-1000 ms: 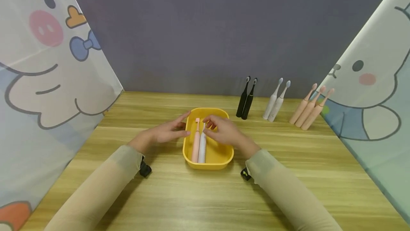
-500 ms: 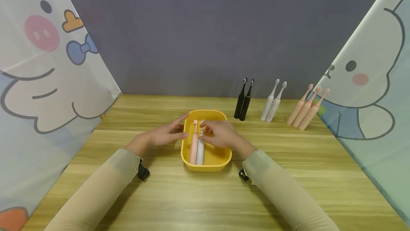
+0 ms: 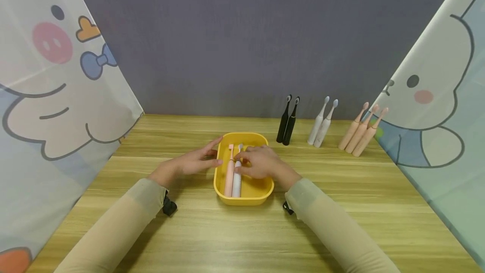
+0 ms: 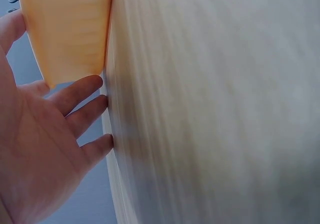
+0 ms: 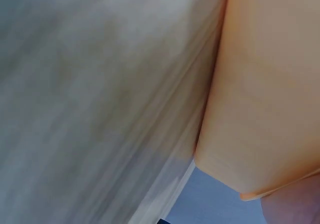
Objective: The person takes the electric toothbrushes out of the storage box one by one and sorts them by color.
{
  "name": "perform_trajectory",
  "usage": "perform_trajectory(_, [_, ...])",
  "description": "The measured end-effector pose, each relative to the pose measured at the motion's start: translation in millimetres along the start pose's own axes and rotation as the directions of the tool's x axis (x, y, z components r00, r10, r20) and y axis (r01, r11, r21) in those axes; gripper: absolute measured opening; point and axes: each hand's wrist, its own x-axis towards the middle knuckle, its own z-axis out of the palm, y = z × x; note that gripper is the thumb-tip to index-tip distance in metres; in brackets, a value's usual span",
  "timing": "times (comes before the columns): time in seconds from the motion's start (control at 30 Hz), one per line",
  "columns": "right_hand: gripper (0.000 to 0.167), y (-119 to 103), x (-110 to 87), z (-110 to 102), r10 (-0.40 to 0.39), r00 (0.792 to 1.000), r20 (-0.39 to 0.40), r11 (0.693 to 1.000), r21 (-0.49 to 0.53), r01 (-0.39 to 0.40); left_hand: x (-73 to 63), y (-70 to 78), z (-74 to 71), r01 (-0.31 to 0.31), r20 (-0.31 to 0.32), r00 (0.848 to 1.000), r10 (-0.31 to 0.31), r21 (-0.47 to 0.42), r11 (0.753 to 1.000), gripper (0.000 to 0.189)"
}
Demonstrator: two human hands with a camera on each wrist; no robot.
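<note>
A yellow plastic tray stands on the table with two electric toothbrushes lying side by side in its left half. The left one is a pink toothbrush; close beside it lies a white toothbrush. My right hand reaches in over the tray's right rim, thumb and fingers curled at the white toothbrush's neck and upper handle. Spread fingers of my left hand rest against the tray's left side. The left wrist view shows that hand with its palm bare and fingertips by the tray wall.
Standing upright at the back right are two black toothbrushes, two white toothbrushes and several pink toothbrushes. Behind the wooden table rises a grey partition, with cartoon-printed cloths at both sides.
My right hand has slid toward me along the white toothbrush, from its head to the upper handle, uncovering the bristles. The left hand stays at the tray's side.
</note>
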Motion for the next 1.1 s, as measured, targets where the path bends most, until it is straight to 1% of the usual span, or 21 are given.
perform_trajectory(0.27, [0.050,3.2,1.7,1.8,-0.008,1.000,-0.022,1.000,0.013,0.008,-1.5,2.1,-0.2,-0.002,-0.004,1.000,0.002,-0.004,1.000,0.093])
perform_trajectory(0.5, [0.047,2.7,0.2,-0.3,-0.030,1.000,0.000,0.999,0.012,0.030,-1.3,2.1,0.6,0.002,-0.001,1.000,-0.002,-0.012,1.000,0.093])
perform_trajectory(0.7, [0.048,3.5,1.2,-0.2,-0.020,1.000,0.006,1.000,0.023,0.020,-0.5,1.4,0.9,0.005,-0.003,1.000,-0.005,0.000,1.000,0.092])
perform_trajectory(0.8, [0.046,3.8,1.5,0.0,-0.018,1.000,-0.007,0.999,0.030,0.018,0.0,0.7,1.0,0.011,-0.007,1.000,-0.011,0.009,1.000,0.093])
perform_trajectory(0.97, [0.044,3.8,1.0,-0.3,-0.016,0.999,-0.038,0.999,0.041,0.018,0.0,0.8,0.6,0.003,-0.003,1.000,-0.003,0.009,1.000,0.094])
perform_trajectory(1.1, [0.045,4.2,0.1,0.1,-0.007,0.998,-0.066,0.997,0.079,0.012,-0.1,0.6,1.1,-0.002,0.000,1.000,0.002,0.008,1.000,0.094])
